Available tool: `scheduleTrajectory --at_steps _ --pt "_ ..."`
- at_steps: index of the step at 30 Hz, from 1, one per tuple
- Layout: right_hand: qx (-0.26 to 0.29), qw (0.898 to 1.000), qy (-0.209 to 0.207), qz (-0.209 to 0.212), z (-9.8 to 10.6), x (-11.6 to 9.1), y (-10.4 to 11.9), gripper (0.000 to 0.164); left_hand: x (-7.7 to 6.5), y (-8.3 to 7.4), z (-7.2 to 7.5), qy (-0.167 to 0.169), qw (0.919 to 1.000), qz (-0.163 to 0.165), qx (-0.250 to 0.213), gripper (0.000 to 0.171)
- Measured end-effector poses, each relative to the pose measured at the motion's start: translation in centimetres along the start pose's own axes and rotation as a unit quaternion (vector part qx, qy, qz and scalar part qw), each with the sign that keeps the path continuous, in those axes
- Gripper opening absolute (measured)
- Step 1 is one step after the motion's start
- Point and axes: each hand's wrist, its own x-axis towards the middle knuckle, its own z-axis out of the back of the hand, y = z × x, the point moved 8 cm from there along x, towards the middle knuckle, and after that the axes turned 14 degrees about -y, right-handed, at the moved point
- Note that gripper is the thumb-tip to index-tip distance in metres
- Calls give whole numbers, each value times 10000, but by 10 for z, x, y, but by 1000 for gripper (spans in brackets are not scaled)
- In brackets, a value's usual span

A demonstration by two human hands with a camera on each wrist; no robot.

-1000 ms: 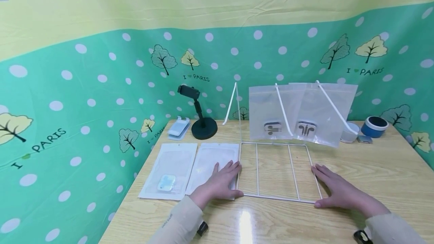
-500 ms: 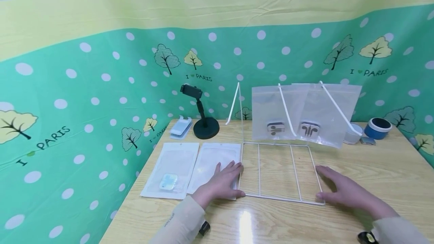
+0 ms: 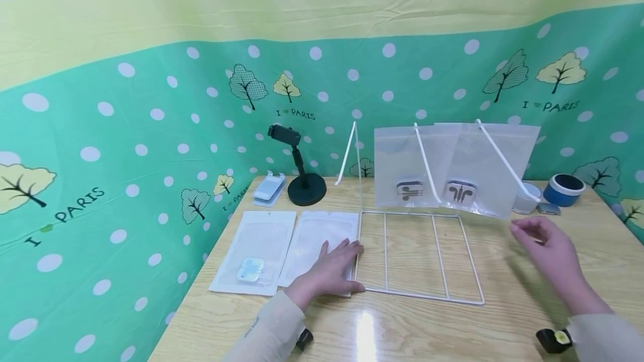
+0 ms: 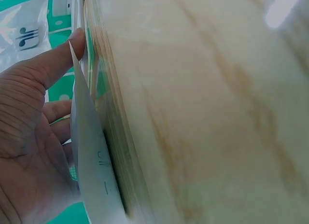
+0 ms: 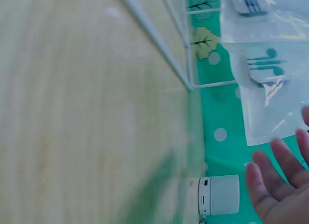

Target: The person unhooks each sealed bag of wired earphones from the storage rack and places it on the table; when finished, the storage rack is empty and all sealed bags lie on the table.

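Note:
A white wire rack stands on the table, with angled hooks above its base. Two clear zip bags hang from its hooks, each showing packed earphones. My left hand lies with fingers spread over a flat white pouch, its thumb and fingertips at the rack's left rail. Beside it is another flat pouch with a pale blue square item inside. My right hand is raised, holding nothing, right of the rack and just below the nearer bag's lower corner; in the right wrist view its fingers are loosely extended.
At the back left stand a black stand and a pale blue holder. Behind the right hand are a small white cylinder, a small flat grey box and a blue round container. A patterned cloth hangs behind.
My right hand has left the rack's right rail and risen up and to the right, toward the hanging bag. The left hand stays in place; the view has shifted slightly.

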Motion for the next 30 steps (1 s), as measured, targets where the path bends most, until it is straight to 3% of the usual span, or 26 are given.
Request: scheduleTrajectory --at_steps 2,5,12,17,24,30 --pt "430 9985 -266 -200 5 6 -1 34 0 0 1 -66 9999 40 -121 88" --pt "960 9940 -333 -401 7 14 -1 40 1 0 3 -142 9995 91 -273 88" --pt "1422 9888 137 -427 -3 28 6 61 0 -1 5 -221 9986 118 -461 93" --pt "2057 9763 387 -559 -11 39 9 67 0 2 4 -213 9984 138 -514 98" --pt "2366 9695 371 -516 -16 48 13 61 1 2 3 -249 9974 108 -674 98" --pt "1831 9814 209 -531 -16 50 16 54 1 2 2 -213 9972 147 -701 97"
